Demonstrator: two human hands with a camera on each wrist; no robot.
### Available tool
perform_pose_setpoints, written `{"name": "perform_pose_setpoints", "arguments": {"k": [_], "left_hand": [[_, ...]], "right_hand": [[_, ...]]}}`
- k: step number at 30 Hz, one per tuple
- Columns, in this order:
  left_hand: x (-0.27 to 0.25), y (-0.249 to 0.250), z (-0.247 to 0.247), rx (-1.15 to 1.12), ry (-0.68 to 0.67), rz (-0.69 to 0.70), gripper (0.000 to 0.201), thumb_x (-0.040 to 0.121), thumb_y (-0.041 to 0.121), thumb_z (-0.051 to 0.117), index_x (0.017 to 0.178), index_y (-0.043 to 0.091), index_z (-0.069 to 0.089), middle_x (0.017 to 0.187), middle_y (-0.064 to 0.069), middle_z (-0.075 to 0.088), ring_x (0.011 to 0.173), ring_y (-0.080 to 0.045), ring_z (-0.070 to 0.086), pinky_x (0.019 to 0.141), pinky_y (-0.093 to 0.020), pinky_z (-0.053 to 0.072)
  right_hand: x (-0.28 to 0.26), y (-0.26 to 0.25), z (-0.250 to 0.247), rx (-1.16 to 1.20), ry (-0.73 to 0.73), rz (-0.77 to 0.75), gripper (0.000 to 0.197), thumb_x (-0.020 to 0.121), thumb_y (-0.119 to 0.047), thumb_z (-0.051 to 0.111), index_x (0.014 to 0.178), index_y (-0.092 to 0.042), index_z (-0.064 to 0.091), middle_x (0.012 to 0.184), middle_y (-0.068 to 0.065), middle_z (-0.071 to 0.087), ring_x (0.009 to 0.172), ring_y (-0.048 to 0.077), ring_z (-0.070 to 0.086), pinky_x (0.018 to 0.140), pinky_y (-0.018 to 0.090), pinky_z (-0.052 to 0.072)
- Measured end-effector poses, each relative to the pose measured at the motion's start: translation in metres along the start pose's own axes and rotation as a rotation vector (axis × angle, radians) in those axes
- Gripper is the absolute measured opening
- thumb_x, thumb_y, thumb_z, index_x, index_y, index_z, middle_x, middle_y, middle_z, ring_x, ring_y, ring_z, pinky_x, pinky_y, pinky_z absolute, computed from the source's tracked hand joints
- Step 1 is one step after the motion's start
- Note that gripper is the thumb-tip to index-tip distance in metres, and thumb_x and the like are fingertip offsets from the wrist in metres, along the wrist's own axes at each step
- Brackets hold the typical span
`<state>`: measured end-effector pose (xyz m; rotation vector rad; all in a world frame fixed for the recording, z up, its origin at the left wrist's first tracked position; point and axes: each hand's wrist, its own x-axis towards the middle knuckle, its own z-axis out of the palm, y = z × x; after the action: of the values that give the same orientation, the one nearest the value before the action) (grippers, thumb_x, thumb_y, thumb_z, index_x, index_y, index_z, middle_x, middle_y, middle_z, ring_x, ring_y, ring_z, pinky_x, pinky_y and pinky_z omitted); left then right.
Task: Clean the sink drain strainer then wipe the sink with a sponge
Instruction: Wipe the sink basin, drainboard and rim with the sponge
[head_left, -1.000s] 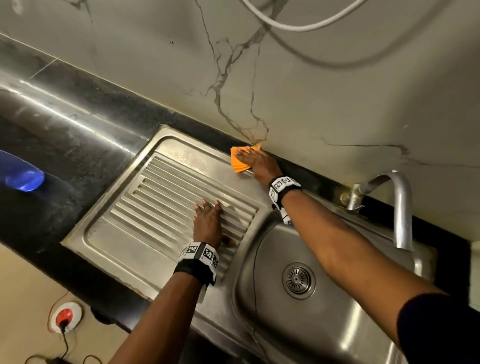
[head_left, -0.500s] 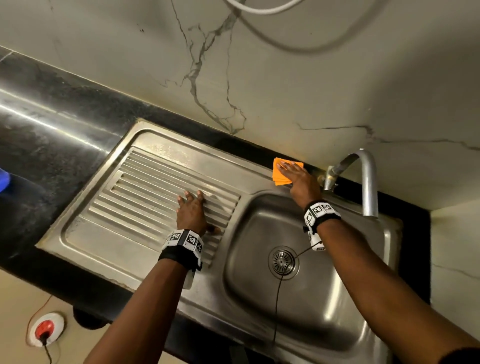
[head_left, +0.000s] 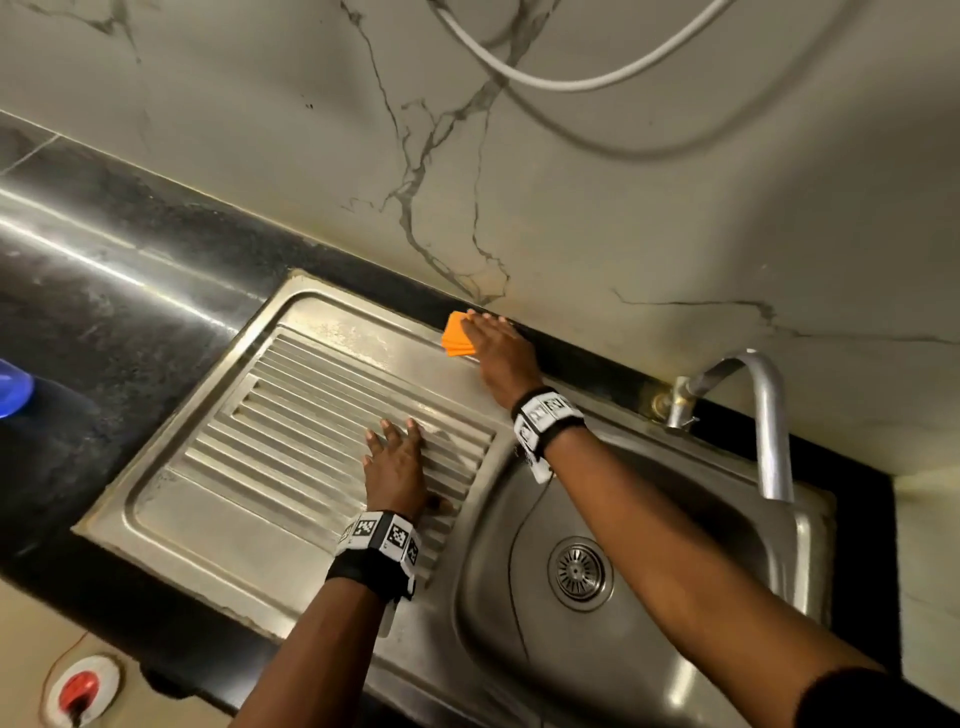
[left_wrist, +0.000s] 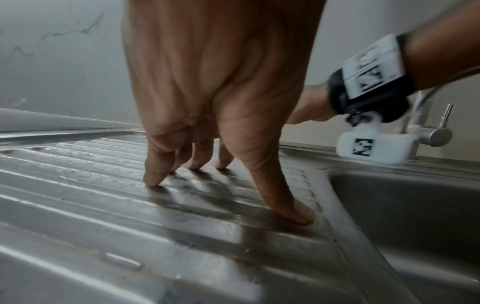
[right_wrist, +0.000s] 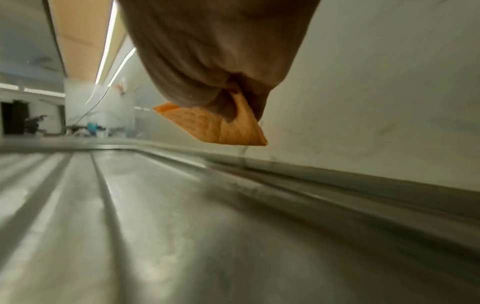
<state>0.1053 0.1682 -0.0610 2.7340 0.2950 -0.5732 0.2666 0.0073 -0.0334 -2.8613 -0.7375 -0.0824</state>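
Sink (head_left: 675, 649) wiping looks underway. Nearest, its bowl holds only the strainer (head_left: 576, 571), seated in the drain. The left hand (head_left: 397, 467) braces on the ribbed drainboard (head_left: 291, 415), fingers (left_wrist: 152, 179) spread. Farther, the right hand (head_left: 501, 345) presses the orange sponge (head_left: 457, 338) flat against the back rim, fingers straight; best keep firm, overlapping strokes.

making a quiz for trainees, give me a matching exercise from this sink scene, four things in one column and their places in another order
Things:
1. sponge
2. left hand
3. drain strainer
4. tap

Places:
A. bottom of the basin
B. flat on the ribbed drainboard
C. under the right hand, at the sink's back edge
D. arching over the basin from the back rim

Pairs: 1-C, 2-B, 3-A, 4-D
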Motion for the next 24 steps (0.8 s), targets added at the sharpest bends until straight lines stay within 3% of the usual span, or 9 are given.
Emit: {"name": "perform_pose_setpoints", "arguments": {"k": [2,5,8,11,15,18,20,22,24], "left_hand": [[0.0,-0.002,0.001,0.002,0.011,-0.003,0.119,0.067,0.023,0.088,0.157,0.02,0.011,0.163,-0.021,0.004,0.149,-0.046,0.003,0.116,-0.059,0.025],[0.0,-0.005,0.002,-0.004,-0.004,-0.008,0.127,0.06,0.027,0.092,0.157,0.02,0.01,0.163,-0.02,0.002,0.149,-0.044,0.0,0.117,-0.057,0.023],[-0.001,-0.005,0.0,-0.002,-0.027,0.002,0.138,0.052,0.038,0.095,0.158,0.021,0.007,0.163,-0.019,-0.001,0.149,-0.044,-0.002,0.119,-0.055,0.02],[-0.004,-0.006,-0.002,0.009,-0.04,0.009,0.142,0.05,0.043,0.094,0.158,0.021,0.005,0.163,-0.019,-0.003,0.149,-0.044,-0.003,0.12,-0.055,0.02],[-0.005,-0.004,-0.003,0.011,-0.039,0.014,0.141,0.052,0.043,0.094,0.158,0.021,0.003,0.163,-0.018,-0.003,0.149,-0.043,-0.003,0.12,-0.055,0.02],[-0.004,-0.004,-0.004,0.028,-0.048,0.017,0.14,0.053,0.041,0.094,0.158,0.02,0.003,0.163,-0.019,-0.003,0.149,-0.044,-0.002,0.119,-0.055,0.023],[-0.004,-0.003,-0.004,0.027,-0.043,0.016,0.141,0.053,0.04,0.094,0.157,0.02,0.002,0.163,-0.02,-0.003,0.149,-0.044,-0.002,0.118,-0.056,0.024],[-0.004,-0.001,-0.004,0.024,-0.043,0.014,0.14,0.054,0.039,0.094,0.157,0.019,0.002,0.163,-0.021,-0.003,0.149,-0.045,-0.003,0.118,-0.056,0.024],[-0.004,0.0,-0.004,0.033,-0.045,0.011,0.139,0.054,0.039,0.094,0.157,0.018,0.002,0.163,-0.021,-0.004,0.149,-0.045,-0.003,0.118,-0.056,0.023]], "right_hand": [[0.025,-0.006,0.01,-0.09,-0.151,-0.018,0.052,0.096,-0.003,0.023,0.146,-0.003,0.038,0.155,0.018,0.035,0.14,0.034,0.038,0.117,0.042,0.028],[0.029,-0.002,0.022,-0.136,-0.197,0.015,0.053,0.092,-0.006,0.019,0.135,0.001,0.051,0.137,0.022,0.054,0.122,0.037,0.056,0.102,0.044,0.046],[0.016,0.014,0.029,-0.116,-0.18,0.083,0.051,0.092,-0.008,0.022,0.129,0.002,0.056,0.125,0.02,0.062,0.11,0.034,0.063,0.092,0.042,0.053],[-0.017,0.038,0.02,-0.127,-0.121,0.169,0.053,0.093,-0.012,0.02,0.133,0.0,0.054,0.13,0.019,0.06,0.117,0.034,0.06,0.097,0.042,0.051],[-0.075,0.073,0.011,-0.201,-0.066,0.283,0.048,0.096,-0.008,0.032,0.141,0.001,0.045,0.142,0.02,0.051,0.13,0.034,0.05,0.107,0.044,0.043],[-0.11,0.087,0.003,-0.24,-0.049,0.492,0.051,0.093,-0.007,0.02,0.13,0.004,0.053,0.128,0.022,0.061,0.116,0.035,0.058,0.097,0.045,0.048],[-0.121,0.087,-0.003,-0.272,-0.082,0.604,0.042,0.093,-0.005,0.026,0.118,0.004,0.058,0.112,0.021,0.065,0.102,0.037,0.062,0.087,0.045,0.052],[-0.116,0.078,-0.018,-0.246,-0.117,0.671,0.029,0.09,-0.005,0.041,0.108,-0.001,0.064,0.101,0.019,0.067,0.091,0.037,0.064,0.079,0.044,0.053],[-0.096,0.069,-0.025,-0.175,-0.026,0.626,0.02,0.084,-0.006,0.055,0.101,-0.005,0.066,0.093,0.017,0.068,0.085,0.037,0.065,0.073,0.042,0.053]]}}
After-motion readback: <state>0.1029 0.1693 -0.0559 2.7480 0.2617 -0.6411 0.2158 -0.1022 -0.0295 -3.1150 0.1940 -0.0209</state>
